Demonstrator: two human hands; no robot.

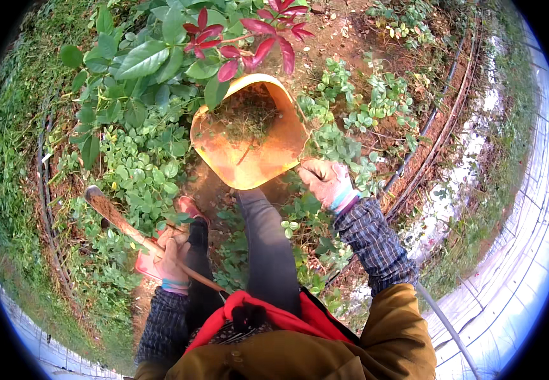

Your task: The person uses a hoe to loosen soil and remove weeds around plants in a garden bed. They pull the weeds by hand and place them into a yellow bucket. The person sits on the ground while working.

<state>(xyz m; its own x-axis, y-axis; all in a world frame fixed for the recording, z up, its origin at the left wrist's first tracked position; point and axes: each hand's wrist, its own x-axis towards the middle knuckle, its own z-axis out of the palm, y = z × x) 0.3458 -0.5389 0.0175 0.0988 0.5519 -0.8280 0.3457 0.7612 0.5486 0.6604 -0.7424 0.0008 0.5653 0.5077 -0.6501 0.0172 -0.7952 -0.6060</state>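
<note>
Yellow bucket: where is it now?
In the head view, the yellow bucket is just above and left of centre, below the red leaves, with the right hand at its lower-right rim.

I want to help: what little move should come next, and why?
Perhaps steady the yellow bucket with the right hand, which grips its edge: loose plant bits lie inside, and the left hand is busy holding a tool.
</note>
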